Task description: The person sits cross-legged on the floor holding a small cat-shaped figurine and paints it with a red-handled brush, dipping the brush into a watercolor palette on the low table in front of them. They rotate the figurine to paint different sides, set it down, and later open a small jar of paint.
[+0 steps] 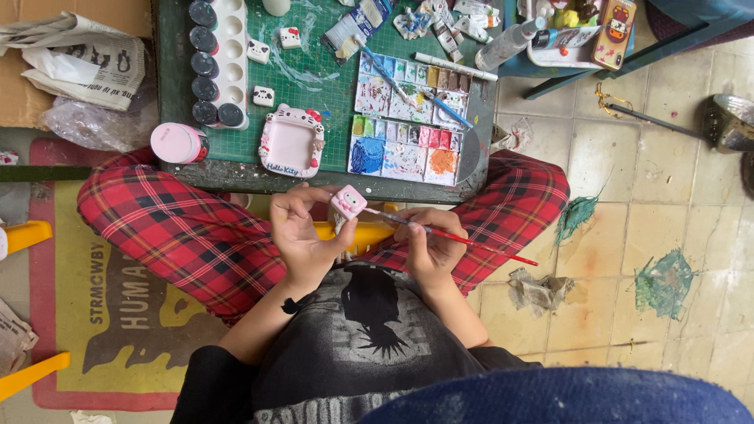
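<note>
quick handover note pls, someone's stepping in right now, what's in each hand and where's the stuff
Left hand: fingers hold a small pink square figurine over the lap.
Right hand: grips a red-handled brush, tip at the figurine.
Green mat ahead: paint palette with two blue brushes, pink cat-shaped frame, three small white pieces, row of dark-capped jars.
Done: figurine looks mostly pink with face details.
Left: cannot tell how much detailing remains.
</note>
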The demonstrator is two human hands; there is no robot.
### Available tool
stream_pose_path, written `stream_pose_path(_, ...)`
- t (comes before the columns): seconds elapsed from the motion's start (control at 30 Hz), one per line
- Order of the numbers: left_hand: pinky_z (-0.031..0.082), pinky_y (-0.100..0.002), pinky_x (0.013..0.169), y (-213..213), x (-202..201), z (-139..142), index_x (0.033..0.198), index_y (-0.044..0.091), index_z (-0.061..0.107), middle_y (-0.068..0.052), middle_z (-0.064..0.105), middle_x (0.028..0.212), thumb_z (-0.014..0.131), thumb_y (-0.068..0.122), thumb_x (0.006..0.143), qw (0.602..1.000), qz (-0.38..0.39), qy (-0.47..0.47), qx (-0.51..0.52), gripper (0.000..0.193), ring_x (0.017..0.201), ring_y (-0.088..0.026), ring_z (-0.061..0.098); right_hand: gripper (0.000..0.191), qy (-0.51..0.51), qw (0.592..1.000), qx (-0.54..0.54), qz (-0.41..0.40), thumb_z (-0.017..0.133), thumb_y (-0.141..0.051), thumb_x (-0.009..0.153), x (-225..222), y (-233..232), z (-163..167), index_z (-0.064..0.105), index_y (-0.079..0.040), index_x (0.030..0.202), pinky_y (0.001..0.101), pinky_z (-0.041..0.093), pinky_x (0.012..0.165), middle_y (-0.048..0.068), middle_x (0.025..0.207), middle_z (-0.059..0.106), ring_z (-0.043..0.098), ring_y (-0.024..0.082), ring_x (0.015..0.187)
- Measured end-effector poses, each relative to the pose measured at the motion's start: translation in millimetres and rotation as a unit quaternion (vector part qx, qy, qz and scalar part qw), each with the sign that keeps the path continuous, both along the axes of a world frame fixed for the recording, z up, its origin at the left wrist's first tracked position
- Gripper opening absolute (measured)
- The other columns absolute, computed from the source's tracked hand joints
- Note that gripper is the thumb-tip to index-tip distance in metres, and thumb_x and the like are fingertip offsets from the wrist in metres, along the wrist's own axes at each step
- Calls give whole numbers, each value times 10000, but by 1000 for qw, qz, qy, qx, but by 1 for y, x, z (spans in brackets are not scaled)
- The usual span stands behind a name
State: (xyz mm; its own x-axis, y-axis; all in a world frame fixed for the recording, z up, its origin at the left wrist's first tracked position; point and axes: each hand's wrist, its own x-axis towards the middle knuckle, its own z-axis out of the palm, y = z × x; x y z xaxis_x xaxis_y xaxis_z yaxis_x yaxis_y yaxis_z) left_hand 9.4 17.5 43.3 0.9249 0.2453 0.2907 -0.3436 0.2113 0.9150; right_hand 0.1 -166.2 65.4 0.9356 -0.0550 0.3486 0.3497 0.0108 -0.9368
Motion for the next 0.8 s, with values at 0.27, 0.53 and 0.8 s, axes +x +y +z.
stream_pose_path(0.27,257,-460,1252,2,-1,2,1119,129,327,-100,652,1146,834,-25,831,997,21,-9,79,604,1208,-245,688,81,-6,1000,30,-1,555,-7,1088,-1,3,-9,490,0,1137,376,623,869,153,899,639,666,182,728)
stream_pose_path(0.53,260,-461,1255,0,0,0,1122,134,315,-104,646,1161,839,-9,844,994,39,-33,101,610,1205,-266,706,108,47,997,68,-10,546,-11,1076,-5,0,-17,474,3,1154,295,576,716,244,1014,677,641,152,694)
stream_pose_path(0.8,200,-464,1311,0,-1,-5,1109,138,304,-111,660,1163,834,-9,849,992,48,-38,111,608,1218,-279,706,93,46,998,47,-24,544,3,1079,-4,1,-20,475,7,1141,292,539,647,210,995,649,605,157,642)
